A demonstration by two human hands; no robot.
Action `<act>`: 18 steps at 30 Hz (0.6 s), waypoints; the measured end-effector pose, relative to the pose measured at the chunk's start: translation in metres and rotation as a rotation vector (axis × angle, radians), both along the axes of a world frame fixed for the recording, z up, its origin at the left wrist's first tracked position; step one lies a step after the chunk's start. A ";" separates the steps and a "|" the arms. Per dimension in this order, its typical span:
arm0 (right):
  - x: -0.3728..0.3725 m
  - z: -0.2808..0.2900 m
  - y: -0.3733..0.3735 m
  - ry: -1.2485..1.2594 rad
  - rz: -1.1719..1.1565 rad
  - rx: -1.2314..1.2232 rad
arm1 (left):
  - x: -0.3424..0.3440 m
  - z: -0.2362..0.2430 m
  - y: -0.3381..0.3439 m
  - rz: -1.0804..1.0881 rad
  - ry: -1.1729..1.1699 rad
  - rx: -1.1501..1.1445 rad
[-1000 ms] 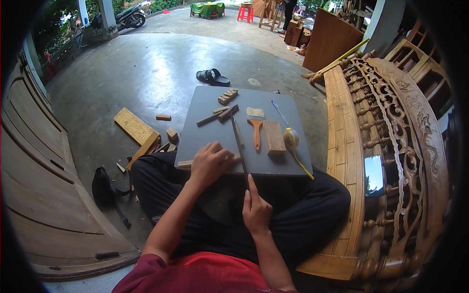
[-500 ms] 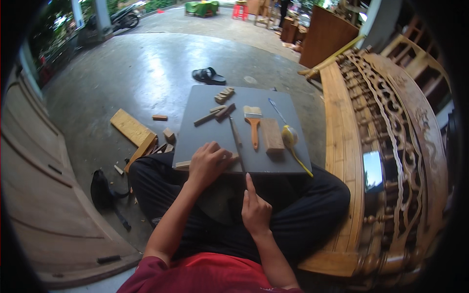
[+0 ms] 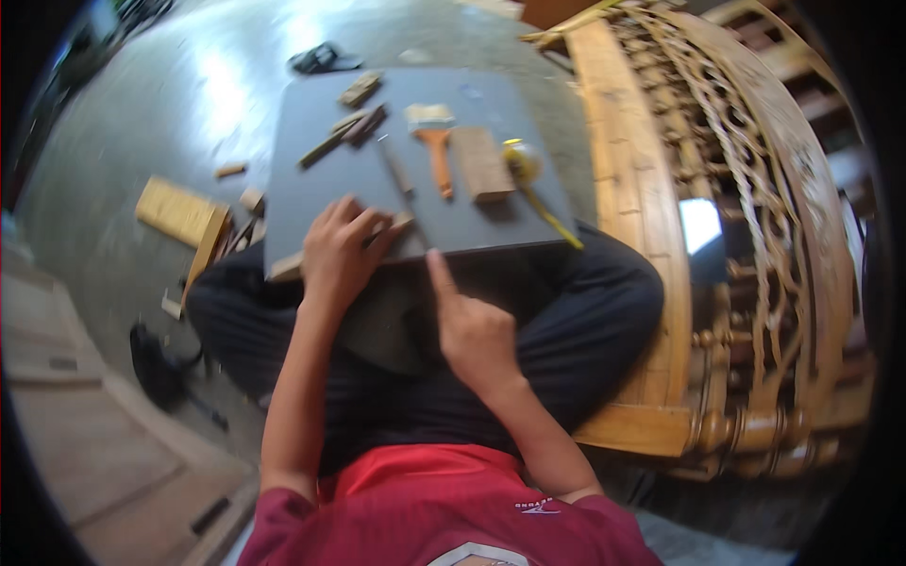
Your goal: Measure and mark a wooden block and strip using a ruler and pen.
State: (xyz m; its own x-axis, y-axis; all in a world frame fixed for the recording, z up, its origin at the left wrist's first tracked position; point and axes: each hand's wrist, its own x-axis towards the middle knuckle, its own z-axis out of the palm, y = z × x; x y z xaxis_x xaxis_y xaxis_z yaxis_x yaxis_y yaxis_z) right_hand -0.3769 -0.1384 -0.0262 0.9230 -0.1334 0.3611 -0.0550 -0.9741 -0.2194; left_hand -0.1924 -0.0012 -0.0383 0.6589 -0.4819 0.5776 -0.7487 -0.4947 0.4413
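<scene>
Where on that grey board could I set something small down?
On the grey board, there's room between its left edge, the angled stick and the left hand; also between the wooden block and near edge. Crowded: the stretch holding brush, block and round yellow item.

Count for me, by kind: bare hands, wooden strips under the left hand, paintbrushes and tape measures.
Hands: 2 (left hand, right hand)
Wooden strip: 1, partly covered
Paintbrush: 1
Tape measure: 1
Total: 5

The counter (image 3: pixel 297 193) is grey, the near wooden strip (image 3: pixel 286 269) tan, the brush handle (image 3: pixel 438 160) orange, the shirt (image 3: pixel 406 509) dark red.
</scene>
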 end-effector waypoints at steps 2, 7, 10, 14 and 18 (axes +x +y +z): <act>-0.012 0.007 0.001 0.019 0.000 0.010 | 0.001 0.002 -0.002 0.017 -0.013 0.007; -0.003 0.015 0.008 0.114 0.002 0.007 | 0.005 -0.001 0.007 0.017 -0.017 -0.008; 0.021 0.012 0.007 0.077 -0.002 0.001 | 0.004 -0.005 0.007 0.007 -0.019 -0.010; 0.012 0.010 0.012 0.090 -0.011 -0.001 | 0.004 -0.010 0.009 0.026 -0.014 -0.009; -0.023 0.005 0.016 0.100 -0.023 0.047 | 0.003 -0.011 0.011 0.033 -0.054 -0.011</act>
